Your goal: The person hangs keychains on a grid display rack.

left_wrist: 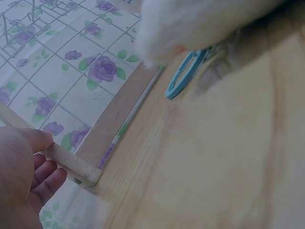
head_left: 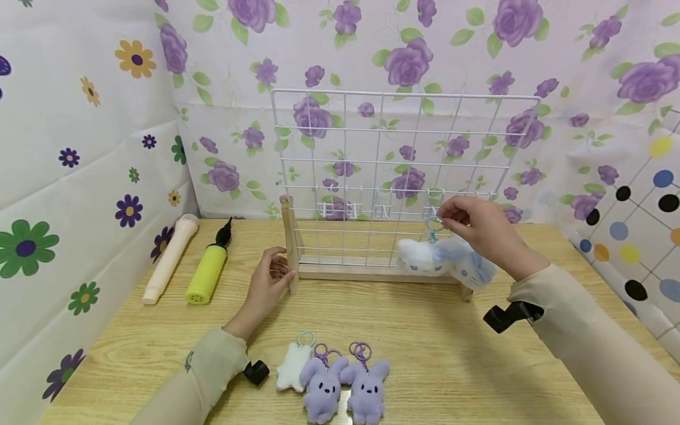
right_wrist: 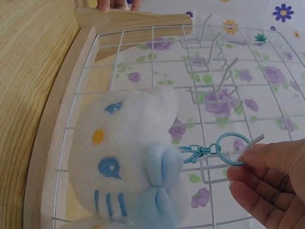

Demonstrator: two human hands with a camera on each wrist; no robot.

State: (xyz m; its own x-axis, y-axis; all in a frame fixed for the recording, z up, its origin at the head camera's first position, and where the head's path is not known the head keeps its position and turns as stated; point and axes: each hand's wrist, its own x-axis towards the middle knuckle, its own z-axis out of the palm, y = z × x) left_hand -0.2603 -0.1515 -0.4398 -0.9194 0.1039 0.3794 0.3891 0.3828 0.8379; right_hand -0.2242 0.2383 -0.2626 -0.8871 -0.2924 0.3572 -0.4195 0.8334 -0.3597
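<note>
My right hand pinches the light-blue key ring of a white cat plush keychain with a blue bow. The ring is round the tip of a white hook on the wire grid. The plush hangs low in front of the grid, beside a second blue-and-white plush. At the grid's left end, my left hand holds the wooden side post, thumb on its front edge and fingers curled at its side.
Near the front lie a white plush and two purple rabbit plush keychains. To the left are a yellow hand pump and a pale, long tube-like object. More white hooks line the grid. A wooden base bar runs under it.
</note>
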